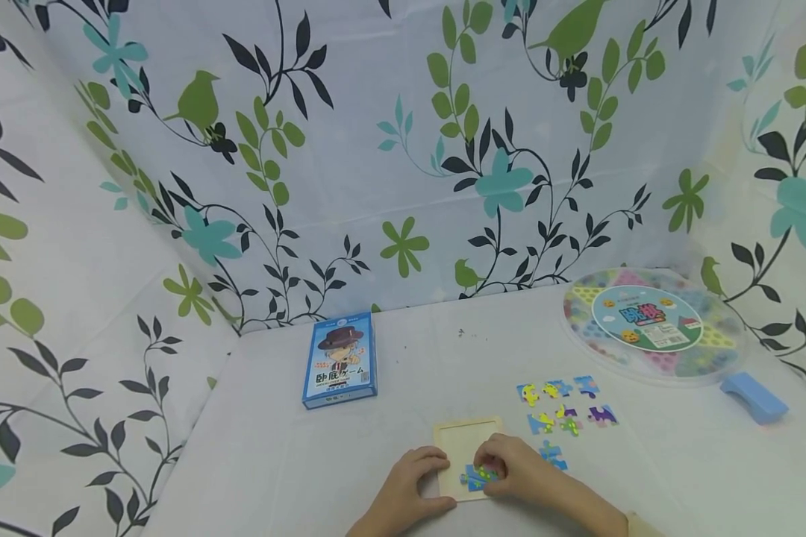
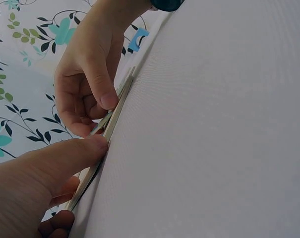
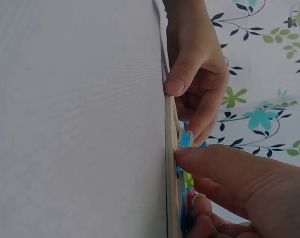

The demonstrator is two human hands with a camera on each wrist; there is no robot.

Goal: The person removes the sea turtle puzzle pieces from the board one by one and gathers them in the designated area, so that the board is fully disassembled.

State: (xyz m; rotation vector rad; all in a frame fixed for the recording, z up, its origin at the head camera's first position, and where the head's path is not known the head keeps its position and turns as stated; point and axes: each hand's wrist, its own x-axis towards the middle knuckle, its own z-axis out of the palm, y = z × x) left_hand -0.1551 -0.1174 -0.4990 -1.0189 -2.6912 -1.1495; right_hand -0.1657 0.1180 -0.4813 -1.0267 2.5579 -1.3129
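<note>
A shallow, pale wooden puzzle tray (image 1: pixel 454 446) lies on the white-covered table. My left hand (image 1: pixel 404 488) holds its left side and near edge between fingers and thumb. Blue and green jigsaw pieces (image 1: pixel 472 479) sit in its lower part. Over these, my right hand (image 1: pixel 522 471) pinches a jigsaw piece (image 3: pixel 189 179), partly hidden by the fingers. In the right wrist view, the right thumb (image 3: pixel 189 161) is at the tray's edge. The left wrist view shows the left thumb (image 2: pixel 92 148) against the tray's side.
Several loose jigsaw pieces (image 1: pixel 569 426) lie right of the tray. A blue card-game box (image 1: pixel 339 362) is at the back left. At the back right rests a round, clear case (image 1: pixel 647 317), with a blue block-like object (image 1: pixel 754 397) before it. Patterned cloth (image 1: pixel 403 149) hangs behind.
</note>
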